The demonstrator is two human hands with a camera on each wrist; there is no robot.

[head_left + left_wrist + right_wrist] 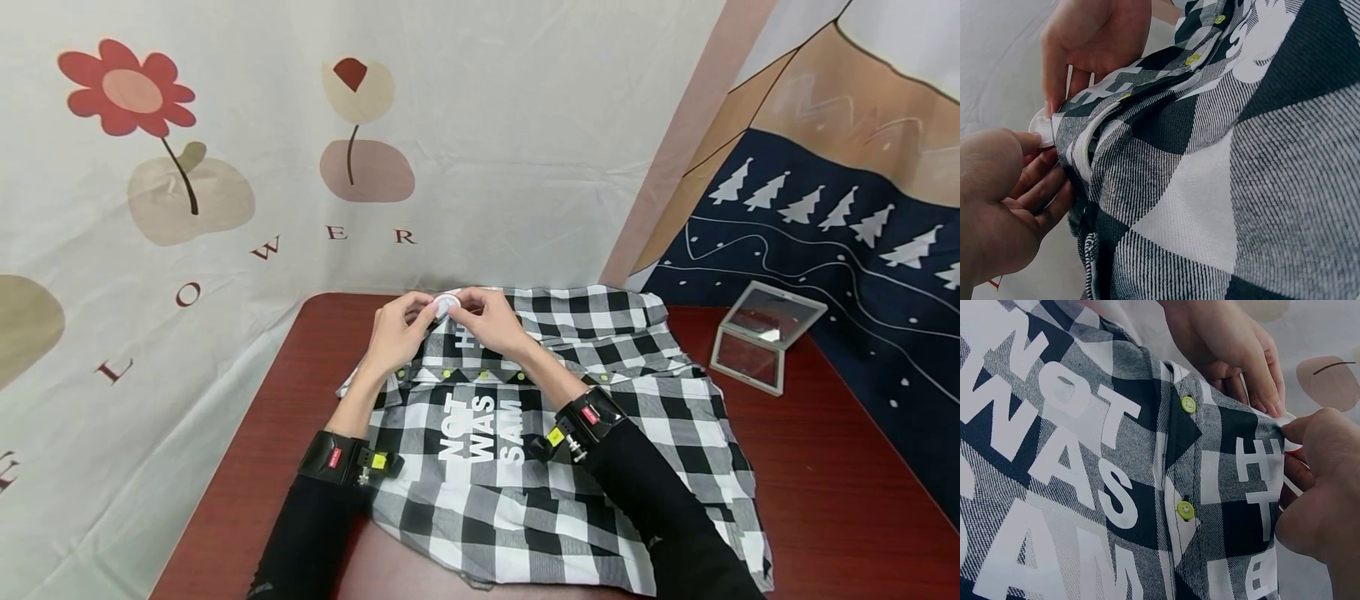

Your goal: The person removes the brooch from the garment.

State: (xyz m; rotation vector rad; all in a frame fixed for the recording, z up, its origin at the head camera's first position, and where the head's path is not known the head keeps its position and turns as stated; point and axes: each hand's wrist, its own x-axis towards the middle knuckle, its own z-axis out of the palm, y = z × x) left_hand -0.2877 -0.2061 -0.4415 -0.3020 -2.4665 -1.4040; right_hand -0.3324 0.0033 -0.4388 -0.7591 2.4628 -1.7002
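Observation:
A black-and-white checked shirt [675,425] lies across the table, with white letters printed on it and yellow-green buttons [1185,510] down its placket. At its far edge, both hands pinch a small round white disc [446,305] set against the cloth. My left hand [397,335] has its thumb on the disc [1042,129], its other fingers behind the fabric in the left wrist view. From the other side my right hand [489,322] grips the disc and shirt edge, thumb in front. Whatever lies on the disc's rear side is hidden.
Toward the right of the reddish-brown table [832,475] lies an unfolded square compact-like case [770,335] with clear panels. Behind the table hangs a pale cloth with printed flowers [133,90]; a dark blue one with trees [802,204] hangs at right.

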